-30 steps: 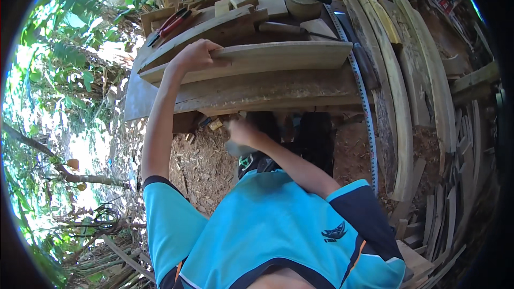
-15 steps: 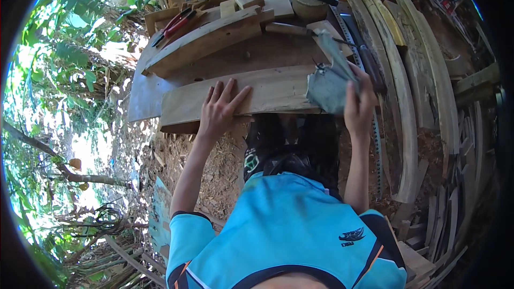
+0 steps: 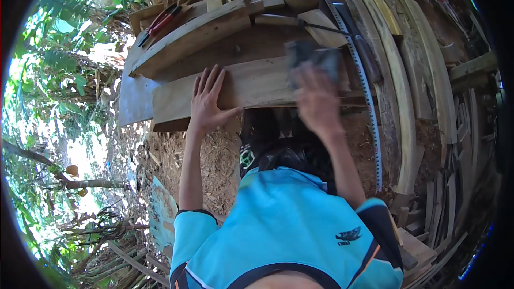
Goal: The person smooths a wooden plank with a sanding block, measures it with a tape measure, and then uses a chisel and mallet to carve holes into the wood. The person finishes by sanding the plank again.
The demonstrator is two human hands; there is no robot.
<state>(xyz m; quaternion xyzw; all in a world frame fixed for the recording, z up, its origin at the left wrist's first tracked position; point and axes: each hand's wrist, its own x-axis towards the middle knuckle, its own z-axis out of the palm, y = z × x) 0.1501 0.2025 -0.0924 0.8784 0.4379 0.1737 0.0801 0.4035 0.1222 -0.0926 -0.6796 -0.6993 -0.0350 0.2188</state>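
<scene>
A long pale wooden board (image 3: 257, 83) lies across the bench in front of me. My left hand (image 3: 208, 99) rests flat on its left half, fingers spread and thumb out to the side, holding nothing. Over the right part of the board, my right hand (image 3: 317, 99) presses on a grey-green sheet (image 3: 300, 53), limp and worn, either cloth or sandpaper. Motion smears that hand, and its fingers partly cover the sheet.
Behind the board sits a curved wooden piece (image 3: 193, 36), with red-handled pliers (image 3: 162, 21) at its left. A wooden-handled tool (image 3: 278, 20) lies behind the sheet. To the right are a measuring strip (image 3: 369, 101), a dark-handled tool (image 3: 366, 56) and long planks (image 3: 399, 75).
My right hand has brought the sheet left and down onto the board; before, it hung loosely at the board's right end. My left hand has stayed on the board, its thumb now spread wider.
</scene>
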